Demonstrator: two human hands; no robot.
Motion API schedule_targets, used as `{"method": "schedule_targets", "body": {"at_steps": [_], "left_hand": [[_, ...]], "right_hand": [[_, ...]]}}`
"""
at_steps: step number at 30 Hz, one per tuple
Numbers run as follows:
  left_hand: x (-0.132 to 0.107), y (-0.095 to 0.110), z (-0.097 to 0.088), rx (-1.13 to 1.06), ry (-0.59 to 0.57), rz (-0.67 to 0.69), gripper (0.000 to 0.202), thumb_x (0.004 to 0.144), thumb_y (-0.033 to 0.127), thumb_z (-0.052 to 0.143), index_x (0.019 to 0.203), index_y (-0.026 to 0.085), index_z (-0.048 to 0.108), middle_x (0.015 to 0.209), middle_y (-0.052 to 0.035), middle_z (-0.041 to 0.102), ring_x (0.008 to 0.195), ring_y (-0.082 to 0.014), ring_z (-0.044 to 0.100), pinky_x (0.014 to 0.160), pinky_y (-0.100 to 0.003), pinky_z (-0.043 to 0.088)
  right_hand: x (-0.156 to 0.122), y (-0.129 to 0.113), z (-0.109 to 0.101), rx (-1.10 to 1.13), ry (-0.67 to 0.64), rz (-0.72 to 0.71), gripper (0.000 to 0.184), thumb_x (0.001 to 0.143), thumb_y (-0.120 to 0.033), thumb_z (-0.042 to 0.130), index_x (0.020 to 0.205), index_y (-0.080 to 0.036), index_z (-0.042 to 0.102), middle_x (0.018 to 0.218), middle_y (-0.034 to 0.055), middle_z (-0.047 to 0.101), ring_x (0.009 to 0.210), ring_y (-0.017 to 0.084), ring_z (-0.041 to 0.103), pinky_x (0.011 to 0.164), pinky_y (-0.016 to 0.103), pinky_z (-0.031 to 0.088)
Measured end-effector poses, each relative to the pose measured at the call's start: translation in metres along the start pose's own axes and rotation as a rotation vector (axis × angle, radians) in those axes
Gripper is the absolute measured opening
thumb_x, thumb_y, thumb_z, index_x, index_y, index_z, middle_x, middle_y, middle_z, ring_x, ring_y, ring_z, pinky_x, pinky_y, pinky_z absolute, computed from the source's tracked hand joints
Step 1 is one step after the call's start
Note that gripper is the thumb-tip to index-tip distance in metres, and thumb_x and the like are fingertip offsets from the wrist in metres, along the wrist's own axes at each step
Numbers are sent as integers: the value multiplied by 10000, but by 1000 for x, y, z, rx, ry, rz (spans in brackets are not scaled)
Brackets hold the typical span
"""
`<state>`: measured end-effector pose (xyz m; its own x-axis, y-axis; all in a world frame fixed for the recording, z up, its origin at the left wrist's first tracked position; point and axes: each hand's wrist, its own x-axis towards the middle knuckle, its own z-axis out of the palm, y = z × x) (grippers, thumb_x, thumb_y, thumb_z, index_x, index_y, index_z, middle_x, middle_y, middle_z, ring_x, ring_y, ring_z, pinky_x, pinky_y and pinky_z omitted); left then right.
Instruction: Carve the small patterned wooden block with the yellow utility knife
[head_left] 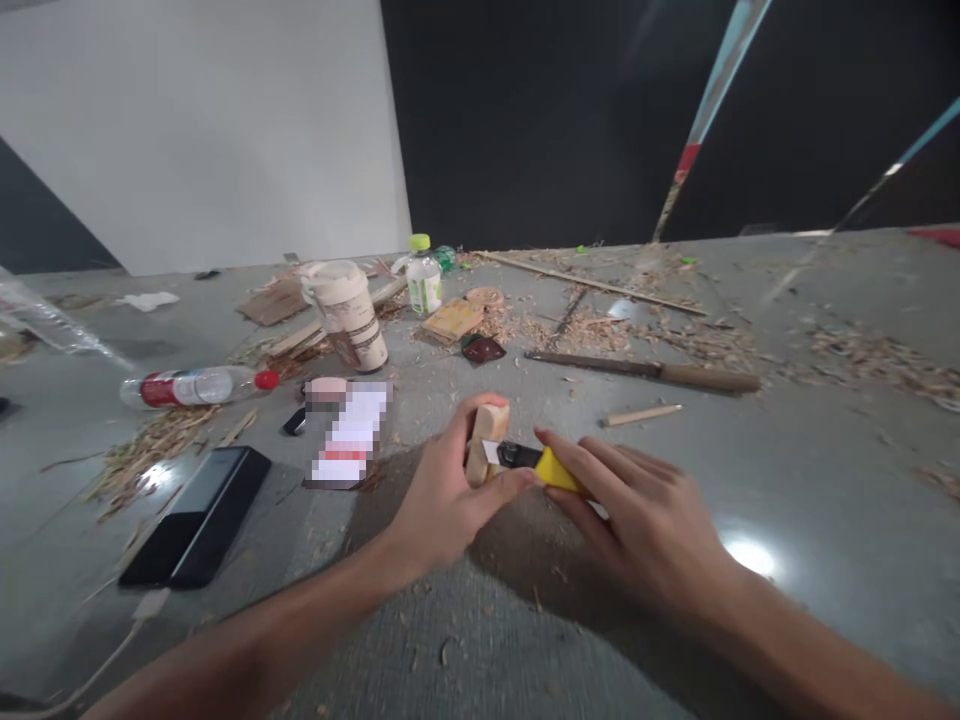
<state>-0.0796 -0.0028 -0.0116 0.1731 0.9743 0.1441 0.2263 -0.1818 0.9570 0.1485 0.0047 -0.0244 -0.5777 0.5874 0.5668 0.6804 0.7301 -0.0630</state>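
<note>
My left hand (442, 490) grips a small pale block of wood (491, 425), with fingers behind it and the thumb reaching toward the knife. In my right hand (637, 500) is a yellow and black utility knife (555, 470). Its short blade (490, 453) points left and lies against or just in front of the wood; I cannot tell how deep it sits. My left thumb tip touches or nearly touches the knife near its yellow handle. Part of the handle is hidden under my right fingers.
Beyond my hands lie a wood-handled file-like tool (645, 370), a pencil-like stick (641, 415) and wood shavings (600, 335). To the left are a paper cup (349, 315), a green-capped bottle (424, 280), a red-capped bottle (202, 386), a blurred-out phone (349, 435) and a black device (199, 515) with a cable.
</note>
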Motion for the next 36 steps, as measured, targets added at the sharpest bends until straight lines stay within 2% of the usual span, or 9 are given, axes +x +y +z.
{"method": "schedule_targets", "body": {"at_steps": [5, 11, 14, 18, 21, 26, 30, 33, 36], "left_hand": [[0, 1, 2, -38, 20, -29, 521, 905, 433, 787, 1325, 234, 553, 1253, -71, 642, 1155, -268, 590, 991, -375, 466], [1, -2, -1, -18, -30, -61, 639, 856, 409, 837, 1384, 234, 521, 1242, -65, 633, 1101, -244, 605, 949, -356, 495], [2, -3, -2, -9, -73, -50, 652, 855, 401, 836, 1394, 232, 510, 1264, -72, 628, 1101, -242, 614, 937, -354, 512], [2, -4, -4, 14, -69, 23, 642, 873, 403, 827, 1404, 243, 503, 1327, -83, 627, 1173, -260, 611, 996, -377, 506], [2, -3, -4, 62, -38, 59, 559, 918, 434, 783, 1379, 245, 530, 1317, -78, 644, 1211, -271, 601, 1040, -398, 482], [0, 1, -1, 115, 17, 36, 480, 943, 439, 745, 1341, 247, 557, 1302, -75, 671, 1239, -290, 610, 1056, -425, 484], [-1, 0, 1, 150, 72, 43, 488, 947, 444, 731, 1363, 255, 559, 1334, -82, 667, 1265, -309, 607, 1070, -454, 493], [0, -3, -1, 96, -5, 61, 618, 895, 445, 786, 1429, 255, 539, 1331, -86, 660, 1203, -291, 623, 1044, -437, 505], [2, -7, -6, -80, -195, -7, 894, 851, 450, 834, 1609, 310, 382, 1272, -73, 674, 1051, -237, 650, 926, -375, 532]], "right_hand": [[1, -4, -1, -6, 12, 29, 367, 1113, -327, 483, 1425, -174, 603, 947, 64, 758, 744, 174, 693, 658, 301, 493], [3, 6, -4, 102, -84, -17, 373, 1104, -342, 495, 1421, -176, 603, 904, 42, 725, 731, 168, 657, 635, 307, 445], [3, 9, -5, 128, -91, -42, 359, 1104, -336, 485, 1399, -175, 613, 887, 40, 717, 717, 165, 640, 620, 306, 423], [3, 7, -5, 92, -43, -63, 333, 1106, -324, 494, 1373, -171, 622, 885, 44, 723, 717, 170, 653, 631, 304, 427], [2, 2, -3, 43, 3, -21, 341, 1108, -317, 504, 1394, -166, 611, 906, 49, 740, 721, 169, 675, 632, 299, 442], [1, -8, -1, -27, 68, 42, 333, 1095, -316, 534, 1375, -171, 642, 946, 65, 773, 716, 172, 702, 621, 297, 461], [2, -12, -5, -39, 115, 149, 320, 1079, -301, 560, 1364, -200, 663, 975, 70, 786, 710, 172, 706, 599, 294, 446], [3, -9, -9, 111, 96, 238, 307, 1069, -340, 579, 1334, -224, 681, 970, 58, 784, 718, 170, 701, 602, 286, 452], [5, 0, -7, 377, 9, 332, 320, 1019, -388, 665, 1300, -239, 695, 901, 19, 776, 642, 147, 659, 593, 273, 458]]}}
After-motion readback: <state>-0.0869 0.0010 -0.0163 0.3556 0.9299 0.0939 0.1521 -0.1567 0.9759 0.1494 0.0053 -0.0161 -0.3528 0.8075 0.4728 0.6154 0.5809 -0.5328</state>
